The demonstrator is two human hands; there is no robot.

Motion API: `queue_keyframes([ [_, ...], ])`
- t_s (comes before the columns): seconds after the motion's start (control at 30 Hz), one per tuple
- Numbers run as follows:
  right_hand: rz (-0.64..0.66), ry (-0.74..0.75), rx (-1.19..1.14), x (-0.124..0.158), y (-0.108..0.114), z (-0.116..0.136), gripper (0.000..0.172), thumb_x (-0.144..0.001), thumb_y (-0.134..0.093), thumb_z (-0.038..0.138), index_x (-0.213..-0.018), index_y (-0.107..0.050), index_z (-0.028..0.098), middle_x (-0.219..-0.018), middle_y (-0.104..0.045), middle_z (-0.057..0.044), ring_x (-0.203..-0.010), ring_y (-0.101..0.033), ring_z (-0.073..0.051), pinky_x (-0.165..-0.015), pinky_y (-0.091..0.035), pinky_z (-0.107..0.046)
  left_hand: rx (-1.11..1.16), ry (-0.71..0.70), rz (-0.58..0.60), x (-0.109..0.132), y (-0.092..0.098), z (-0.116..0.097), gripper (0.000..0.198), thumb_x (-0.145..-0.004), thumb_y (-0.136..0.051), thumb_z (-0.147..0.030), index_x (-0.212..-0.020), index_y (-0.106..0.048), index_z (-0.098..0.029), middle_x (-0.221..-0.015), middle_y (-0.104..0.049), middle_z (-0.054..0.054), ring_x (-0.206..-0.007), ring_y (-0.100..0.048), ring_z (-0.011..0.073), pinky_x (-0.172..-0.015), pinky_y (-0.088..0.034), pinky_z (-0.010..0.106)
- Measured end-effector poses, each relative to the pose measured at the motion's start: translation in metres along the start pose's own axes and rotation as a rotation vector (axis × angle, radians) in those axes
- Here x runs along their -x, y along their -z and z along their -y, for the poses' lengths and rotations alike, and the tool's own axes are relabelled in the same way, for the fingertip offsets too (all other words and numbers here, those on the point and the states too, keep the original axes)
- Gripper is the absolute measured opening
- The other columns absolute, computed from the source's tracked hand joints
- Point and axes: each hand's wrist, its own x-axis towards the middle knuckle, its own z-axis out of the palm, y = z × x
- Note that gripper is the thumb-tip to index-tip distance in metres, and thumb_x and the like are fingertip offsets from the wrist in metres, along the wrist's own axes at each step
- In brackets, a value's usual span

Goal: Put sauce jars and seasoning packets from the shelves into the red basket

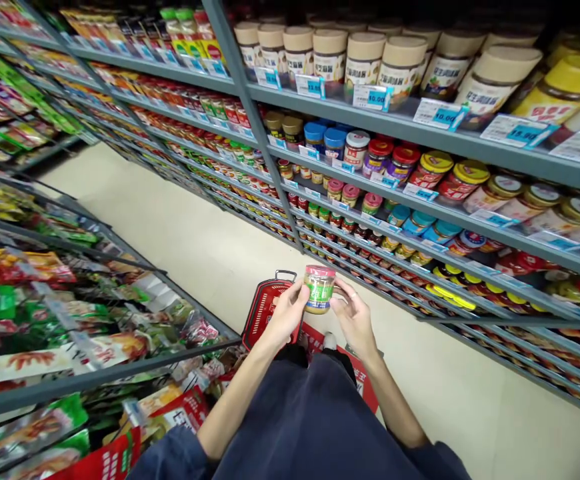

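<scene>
Shelves (420,137) of jars and tins run along the right side of the aisle in the head view. Large tubs with beige lids (365,57) stand on the top level, and price tags (370,97) are fixed on the shelf edges. On the left stands a lower rack (95,373) full of coloured packets. The pale floor (170,220) lies between them. A red basket (265,303) sits on the floor just in front of the person's dark clothes.

The small jar (319,289) is held in the middle of the aisle, above the right edge of the basket. It stands upright, its long axis vertical, with the pink lid on top and the green label turned to the camera. The left hand (286,313) closes its fingers on the left side of the jar. The right hand (354,320) touches the right side with half-curled fingers. Nothing stands between the jar and the camera.
</scene>
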Motion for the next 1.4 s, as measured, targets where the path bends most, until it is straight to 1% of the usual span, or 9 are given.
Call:
queue_keyframes([
  [0.13,-0.039,-0.014,0.007,-0.013,-0.012,-0.005,0.053,-0.092,-0.070,0.040,-0.142,-0.058,0.025,-0.144,-0.062,-0.009,-0.130,-0.060,-0.026,-0.107,-0.054,-0.042,-0.007,-0.047,0.055,-0.017,0.012,-0.010,0.056,-0.090,-0.068,-0.056,-0.135,-0.068,-0.021,-0.144,-0.063,0.012,-0.139,-0.054,0.0327,-0.119,-0.040,0.045],
  [0.23,-0.056,-0.026,0.019,-0.026,-0.033,-0.014,0.054,-0.093,-0.070,0.040,-0.143,-0.057,0.025,-0.146,-0.061,-0.010,-0.132,-0.059,-0.026,-0.108,-0.054,-0.042,0.013,-0.037,0.080,-0.033,0.036,-0.015,0.056,-0.090,-0.068,-0.056,-0.134,-0.068,-0.022,-0.145,-0.062,0.011,-0.139,-0.054,0.0326,-0.120,-0.038,0.045],
  [0.37,-0.072,-0.053,0.090,-0.046,-0.073,-0.029,0.049,-0.094,-0.070,0.038,-0.141,-0.059,0.027,-0.147,-0.060,-0.008,-0.133,-0.057,-0.025,-0.109,-0.053,-0.041,0.047,0.021,0.096,-0.055,0.086,-0.018,0.056,-0.092,-0.066,-0.055,-0.136,-0.066,-0.020,-0.147,-0.061,0.011,-0.138,-0.054,0.0303,-0.120,-0.039,0.044],
  [0.57,-0.166,-0.126,0.187,-0.069,-0.149,-0.054,0.053,-0.094,-0.069,0.041,-0.144,-0.056,0.029,-0.149,-0.057,-0.008,-0.135,-0.056,-0.026,-0.110,-0.052,-0.044,0.087,0.095,0.177,-0.094,0.169,-0.021,0.059,-0.092,-0.063,-0.059,-0.137,-0.065,-0.020,-0.146,-0.062,0.011,-0.136,-0.057,0.0296,-0.116,-0.044,0.041],
  [0.7,-0.216,-0.146,0.217,-0.086,-0.191,-0.058,0.057,-0.092,-0.072,0.043,-0.145,-0.055,0.030,-0.150,-0.057,-0.008,-0.136,-0.055,-0.026,-0.111,-0.051,-0.043,0.100,0.155,0.128,-0.115,0.202,-0.027,0.067,-0.091,-0.056,-0.069,-0.137,-0.065,-0.021,-0.145,-0.063,0.009,-0.137,-0.056,0.0295,-0.116,-0.045,0.039],
  [0.83,-0.254,-0.107,0.224,-0.101,-0.211,-0.056,0.056,-0.091,-0.072,0.044,-0.143,-0.058,0.028,-0.146,-0.061,-0.008,-0.129,-0.060,-0.025,-0.108,-0.053,-0.042,0.142,0.173,0.182,-0.126,0.214,-0.037,0.073,-0.095,-0.035,-0.075,-0.140,-0.062,-0.025,-0.146,-0.062,0.005,-0.140,-0.054,0.0264,-0.119,-0.042,0.037],
  [1.0,-0.301,-0.098,0.195,-0.105,-0.215,-0.053,0.058,-0.090,-0.072,0.046,-0.144,-0.057,0.027,-0.145,-0.061,-0.008,-0.128,-0.061,-0.025,-0.107,-0.054,-0.042,0.125,0.144,0.224,-0.129,0.211,-0.047,0.067,-0.098,-0.038,-0.069,-0.142,-0.060,-0.024,-0.144,-0.064,0.006,-0.139,-0.055,0.0260,-0.120,-0.040,0.038],
  [1.2,-0.335,-0.099,0.141,-0.097,-0.201,-0.056,0.054,-0.091,-0.072,0.044,-0.141,-0.060,0.027,-0.145,-0.061,-0.008,-0.128,-0.061,-0.025,-0.108,-0.054,-0.044,-0.021,0.156,0.175,-0.128,0.200,-0.045,0.064,-0.096,-0.048,-0.068,-0.137,-0.066,-0.024,-0.144,-0.064,0.007,-0.140,-0.053,0.0301,-0.119,-0.042,0.041],
  [1.4,-0.325,-0.152,0.061,-0.094,-0.180,-0.076,0.054,-0.091,-0.073,0.042,-0.141,-0.060,0.029,-0.145,-0.062,-0.008,-0.132,-0.059,-0.027,-0.109,-0.054,-0.045,-0.031,0.137,0.209,-0.128,0.197,-0.026,0.054,-0.097,-0.056,-0.058,-0.141,-0.062,-0.028,-0.152,-0.057,0.005,-0.145,-0.048,0.0270,-0.121,-0.040,0.039],
])
